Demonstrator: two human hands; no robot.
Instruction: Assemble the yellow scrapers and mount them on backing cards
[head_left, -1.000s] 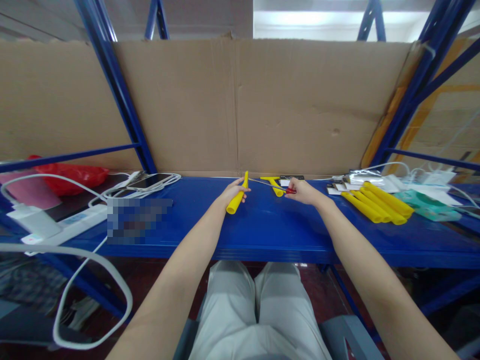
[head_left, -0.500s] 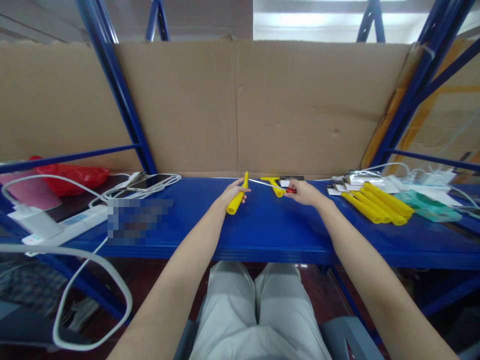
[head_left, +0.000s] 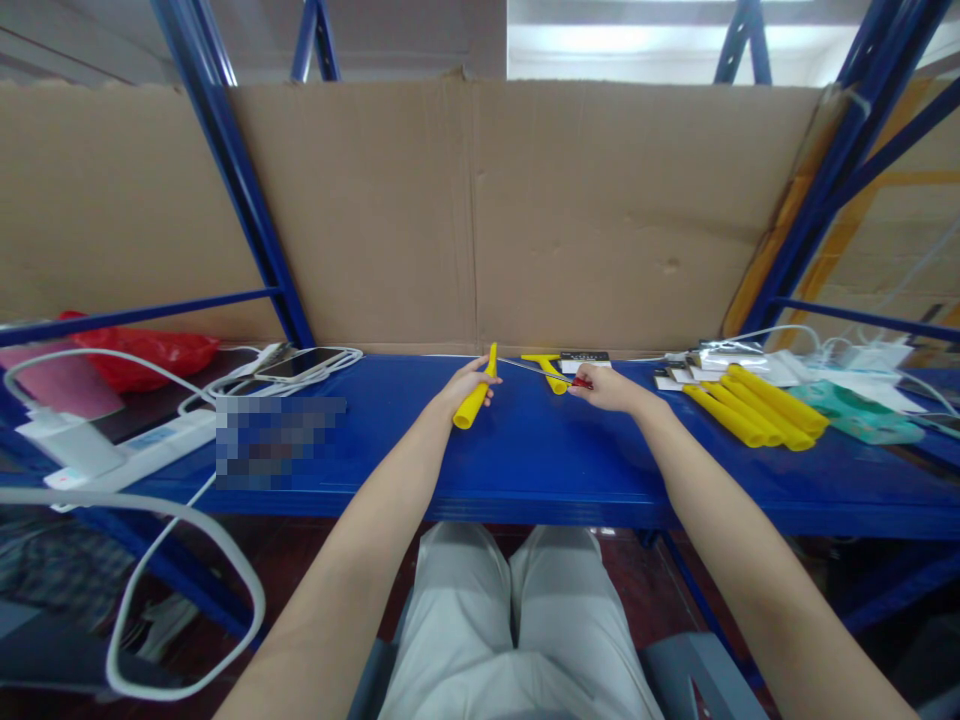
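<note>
My left hand [head_left: 471,382] is closed around a yellow plastic handle [head_left: 470,408], its wide round end tilted down toward me. In my right hand [head_left: 600,386] is a screwdriver [head_left: 536,369] with a red grip, mostly hidden by the fingers. Its thin metal shaft points left and reaches the upper part of the yellow handle; whether the tip sits in a screw is too small to tell. Behind the shaft, a T-shaped yellow tool [head_left: 553,374] lies on the blue table [head_left: 525,455], beside a black-and-white card [head_left: 585,361].
Several yellow handles [head_left: 757,408] lie at the right, beside a green plastic packet [head_left: 862,412] and white cables. Left are a white power strip [head_left: 150,455], a phone [head_left: 300,364], coiled cables and a red bag [head_left: 161,348]. A cardboard sheet [head_left: 480,220] stands along the back.
The screwdriver's grip has turned slightly in my right hand, and its shaft catches the light differently. My left hand and the yellow handle have stayed in place.
</note>
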